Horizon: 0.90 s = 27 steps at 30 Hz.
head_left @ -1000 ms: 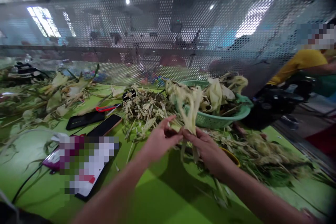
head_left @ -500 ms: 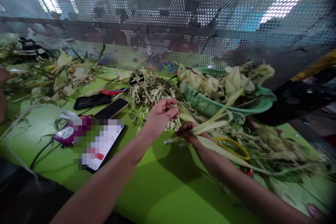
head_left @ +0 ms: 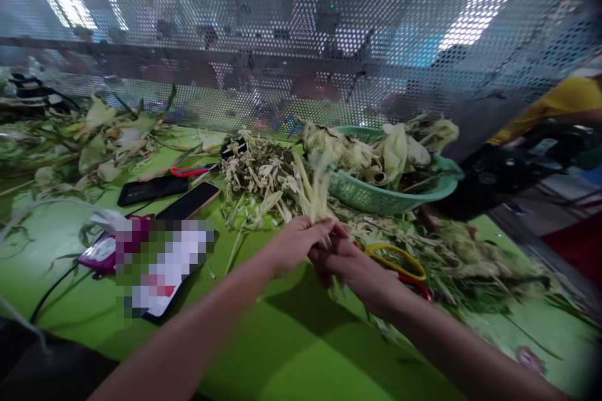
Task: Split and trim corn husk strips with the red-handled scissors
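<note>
Pale corn husk strips (head_left: 320, 197) stand upright from between my two hands, which meet over the green table (head_left: 277, 338). My left hand (head_left: 298, 241) pinches the strips near their lower end, fingers closed. Right beside it, my right hand (head_left: 343, 257) has its fingers curled round the same bunch; their tips are partly hidden. A yellow loop (head_left: 397, 255) and a red loop (head_left: 416, 285), resembling scissor handles, lie close to my right wrist. Behind the strips spreads a heap of cut husk pieces (head_left: 258, 169).
A green plastic basket (head_left: 383, 197) of husks stands behind my right hand. Two dark phones (head_left: 153, 190), a lit tablet-like screen (head_left: 174, 282) and a purple packet (head_left: 101, 254) lie left. Loose husks cover the far left and right. A perforated metal screen (head_left: 263, 75) borders the back.
My left hand has moved in against my right and closed on the husk strips. The strips, earlier slanting right across my right forearm, now stand upright. The view has shifted slightly right.
</note>
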Each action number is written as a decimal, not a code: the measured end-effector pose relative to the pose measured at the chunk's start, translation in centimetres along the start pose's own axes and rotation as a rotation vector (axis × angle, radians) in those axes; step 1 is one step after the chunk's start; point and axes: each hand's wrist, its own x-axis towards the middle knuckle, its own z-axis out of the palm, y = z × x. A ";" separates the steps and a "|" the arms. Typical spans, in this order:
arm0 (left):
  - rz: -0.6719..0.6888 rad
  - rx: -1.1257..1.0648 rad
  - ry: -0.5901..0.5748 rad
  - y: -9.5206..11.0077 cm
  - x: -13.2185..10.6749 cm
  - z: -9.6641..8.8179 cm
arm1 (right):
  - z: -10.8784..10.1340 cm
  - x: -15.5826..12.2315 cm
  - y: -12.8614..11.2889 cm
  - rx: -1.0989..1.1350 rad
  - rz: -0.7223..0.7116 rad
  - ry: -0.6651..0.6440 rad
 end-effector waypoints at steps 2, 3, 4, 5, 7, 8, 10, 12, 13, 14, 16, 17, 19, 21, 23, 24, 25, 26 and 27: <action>0.030 -0.135 0.094 0.0 0.3 -0.5 | -0.3 0.0 -0.5 0.000 -0.042 -0.004; 0.046 -0.186 0.148 0.0 0.4 -0.7 | -0.5 0.0 -0.6 0.001 -0.061 0.004; 0.060 -0.229 0.195 0.0 0.5 -1.0 | -0.7 0.1 -0.7 0.003 -0.065 0.010; 0.071 -0.264 0.222 -0.1 0.6 -1.1 | -0.8 0.1 -0.7 0.009 -0.057 0.014; 0.083 -0.314 0.208 -0.2 0.6 -1.1 | -0.9 0.3 -0.5 0.045 -0.028 0.036; 0.087 -0.324 0.177 -0.4 0.6 -0.9 | -0.9 0.3 -0.3 0.075 -0.016 0.050; 0.085 -0.317 0.133 -0.7 0.6 -0.5 | -0.8 0.4 -0.2 0.126 -0.011 0.059; 0.076 -0.361 0.129 -0.8 0.7 -0.3 | -0.8 0.5 -0.2 0.141 -0.039 0.044; 0.077 -0.407 0.145 -0.8 0.7 -0.4 | -0.9 0.5 -0.3 0.142 -0.052 0.036; 0.085 -0.458 0.170 -0.7 0.8 -0.6 | -1.0 0.5 -0.3 0.147 -0.059 0.034; 0.128 -0.545 0.239 -0.3 1.1 -1.2 | -1.4 0.6 -0.3 0.164 -0.054 0.037; 0.155 -0.577 0.276 -0.1 1.2 -1.6 | -1.6 0.6 -0.3 0.167 -0.044 0.037; 0.194 -0.624 0.335 0.2 1.5 -2.2 | -1.8 0.6 -0.3 0.128 -0.033 0.031; 0.208 -0.649 0.364 0.4 1.6 -2.5 | -1.7 0.6 -0.3 0.053 -0.037 0.025; 0.203 -0.654 0.381 0.5 1.6 -2.4 | -1.4 0.6 -0.3 -0.001 -0.045 0.025; 0.194 -0.652 0.385 0.5 1.6 -2.3 | -1.3 0.7 -0.3 -0.007 -0.051 0.025; 0.185 -0.649 0.388 0.4 1.5 -2.1 | -1.2 0.7 -0.3 -0.002 -0.055 0.024; 0.175 -0.646 0.386 0.4 1.4 -1.9 | -1.1 0.8 -0.2 0.010 -0.060 0.023; 0.165 -0.643 0.382 0.4 1.3 -1.7 | -1.0 0.8 -0.1 0.022 -0.065 0.025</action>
